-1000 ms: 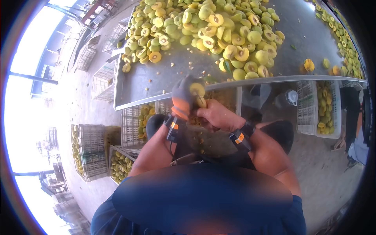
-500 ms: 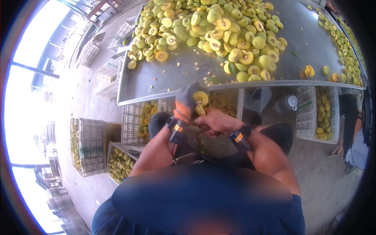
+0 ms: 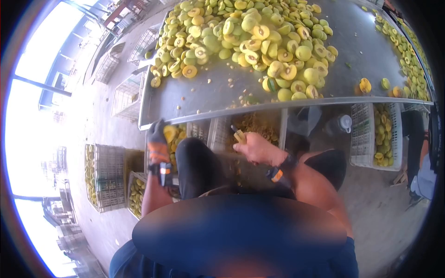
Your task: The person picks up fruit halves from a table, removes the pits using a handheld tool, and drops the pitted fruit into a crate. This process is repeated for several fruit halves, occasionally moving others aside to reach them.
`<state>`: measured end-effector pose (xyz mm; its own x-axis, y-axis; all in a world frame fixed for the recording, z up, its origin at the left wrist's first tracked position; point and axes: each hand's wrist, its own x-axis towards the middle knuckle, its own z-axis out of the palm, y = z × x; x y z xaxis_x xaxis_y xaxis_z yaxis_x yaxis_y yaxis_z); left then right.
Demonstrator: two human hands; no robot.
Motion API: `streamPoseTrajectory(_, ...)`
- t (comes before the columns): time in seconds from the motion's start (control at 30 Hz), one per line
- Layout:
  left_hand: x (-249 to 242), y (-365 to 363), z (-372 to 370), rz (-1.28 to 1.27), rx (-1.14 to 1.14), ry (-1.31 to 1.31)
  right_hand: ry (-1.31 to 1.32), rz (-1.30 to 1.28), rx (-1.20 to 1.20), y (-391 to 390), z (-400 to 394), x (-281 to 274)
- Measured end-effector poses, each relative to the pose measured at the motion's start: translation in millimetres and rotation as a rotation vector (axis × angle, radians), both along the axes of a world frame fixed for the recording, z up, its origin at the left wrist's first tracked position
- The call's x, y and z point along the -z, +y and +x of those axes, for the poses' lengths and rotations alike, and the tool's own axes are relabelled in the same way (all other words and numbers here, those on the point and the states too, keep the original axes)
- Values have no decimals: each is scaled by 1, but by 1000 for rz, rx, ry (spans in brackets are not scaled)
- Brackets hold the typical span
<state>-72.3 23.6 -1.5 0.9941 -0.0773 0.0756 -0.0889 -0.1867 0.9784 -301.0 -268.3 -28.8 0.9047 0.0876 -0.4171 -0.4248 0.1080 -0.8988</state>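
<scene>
My left hand [image 3: 158, 135], in a grey and orange glove, is over the crate of yellow fruit halves [image 3: 181, 134] just below the table's front edge. Yellow fruit shows beside its fingers; how they are placed around it is hard to make out. My right hand [image 3: 257, 147] is bare and closed on the light-coloured handle of a small tool [image 3: 240, 136], whose metal tip points up and left. Beneath that tool is a crate of brown pits and scraps [image 3: 264, 127]. A large heap of halved green-yellow fruit [image 3: 273, 46] covers the back of the metal table [image 3: 208, 95].
Fruit-filled crates [image 3: 109, 176] stand at the left, and another crate [image 3: 384, 139] is at the right beside a white-lidded jug [image 3: 345, 122]. Part of another person [image 3: 424, 178] shows at the right edge. Loose pits lie on the tabletop.
My left hand has moved left and down, away from my right hand, to the crate. The fruit half is no longer between my hands. My right hand stays nearly in place with the tool.
</scene>
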Motion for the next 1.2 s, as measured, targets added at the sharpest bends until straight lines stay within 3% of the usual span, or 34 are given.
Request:
streamPoseTrajectory(0.07, 10, 52, 31, 338, -67, 40, -30, 26, 36, -5, -1, -6)
streamPoseTrajectory(0.1, -13, 42, 20, 814, -115, -4, -86, -14, 65, -7, 0, -11)
streamPoseTrajectory(0.17, 5, 48, 46, 957, -91, -202, -193, -99, 117, -9, 3, -19)
streamPoseTrajectory(0.23, -4, -6, 58, 572, 21, -203, -302, -183, 157, -6, 7, -9)
streamPoseTrajectory(0.3, -14, -82, 66, 562, 129, -554, -352, -231, 168, -4, 13, -12)
streamPoseTrajectory(0.37, -46, -165, 67, 613, 276, -533, -354, -232, 168, -5, 17, -9)
streamPoseTrajectory(0.43, -49, -242, 94, 605, 330, -777, -370, -323, 167, -10, 18, -14)
streamPoseTrajectory(0.57, -49, -366, 160, 662, 434, -792, -351, -307, 169, -27, 17, -31)
streamPoseTrajectory(0.67, -75, -419, 160, 576, 643, -964, -444, -405, 193, -34, 16, -39)
streamPoseTrajectory(0.77, -74, -457, 137, 822, 826, -744, -506, -425, 203, -28, 23, -24)
streamPoseTrajectory(0.8, -61, -460, 133, 1021, 892, -816, -500, -412, 186, -26, 26, -15)
streamPoseTrajectory(0.9, -65, -435, 93, 1242, 929, -758, -459, -350, 226, -26, 32, -21)
streamPoseTrajectory(1.0, -45, -401, 71, 1234, 815, -938, -427, -359, 180, -26, 32, -15)
streamPoseTrajectory(1.13, -5, -341, 81, 960, 780, -730, -190, -168, 154, -31, 29, -54)
streamPoseTrajectory(1.2, 14, -305, 85, 861, 723, -652, -257, -274, 201, -25, 27, -44)
